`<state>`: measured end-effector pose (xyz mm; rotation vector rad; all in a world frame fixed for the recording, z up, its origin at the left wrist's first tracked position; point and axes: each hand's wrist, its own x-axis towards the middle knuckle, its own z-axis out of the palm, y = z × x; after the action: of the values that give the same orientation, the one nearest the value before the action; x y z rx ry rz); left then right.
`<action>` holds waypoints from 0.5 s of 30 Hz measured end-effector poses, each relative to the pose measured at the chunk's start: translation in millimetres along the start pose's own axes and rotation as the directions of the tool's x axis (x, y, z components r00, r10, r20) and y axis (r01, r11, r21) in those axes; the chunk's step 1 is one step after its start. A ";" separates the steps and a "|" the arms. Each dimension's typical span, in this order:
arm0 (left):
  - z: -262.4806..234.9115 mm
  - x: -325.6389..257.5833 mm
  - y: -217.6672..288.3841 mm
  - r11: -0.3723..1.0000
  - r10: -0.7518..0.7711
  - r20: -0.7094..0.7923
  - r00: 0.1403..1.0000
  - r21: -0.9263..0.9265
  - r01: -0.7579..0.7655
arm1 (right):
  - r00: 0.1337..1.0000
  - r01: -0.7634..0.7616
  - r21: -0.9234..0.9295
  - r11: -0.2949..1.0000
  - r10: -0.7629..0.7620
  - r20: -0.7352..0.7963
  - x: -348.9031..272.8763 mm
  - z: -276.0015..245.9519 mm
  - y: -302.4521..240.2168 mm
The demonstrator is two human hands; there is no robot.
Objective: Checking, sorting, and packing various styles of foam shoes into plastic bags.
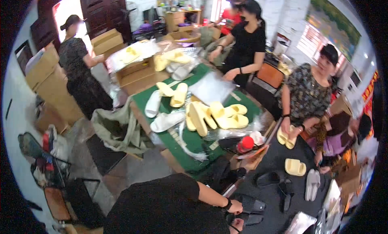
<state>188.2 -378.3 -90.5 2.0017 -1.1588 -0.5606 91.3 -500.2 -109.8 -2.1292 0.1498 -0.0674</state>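
Observation:
At the bottom, my left arm in a black sleeve reaches right, with a dark band on the wrist. My left hand has curled fingers at the end of a black slipper. Just below it, my right hand is closed at the end of a second black slipper; its fingers are small and partly hidden. Both slippers lie side by side on the dark table. Further along it are black strapped sandals, a yellow slipper and a pair of grey slippers.
A green-topped table holds yellow slippers, white slippers and a red-capped jar. Across the dark table a person holds yellow slippers. Other people stand behind. A cloth sack and an open carton are at left.

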 end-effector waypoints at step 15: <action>16.8 8.8 -38.1 0.986 0.028 0.131 0.991 0.161 -0.049 | 0.924 0.163 -0.013 0.987 -0.148 0.352 2.3 48.7 -7.6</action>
<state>201.9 -380.4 -130.7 2.1023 -1.3572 -0.5980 99.3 -455.6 -129.3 -2.1544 -0.2314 0.2240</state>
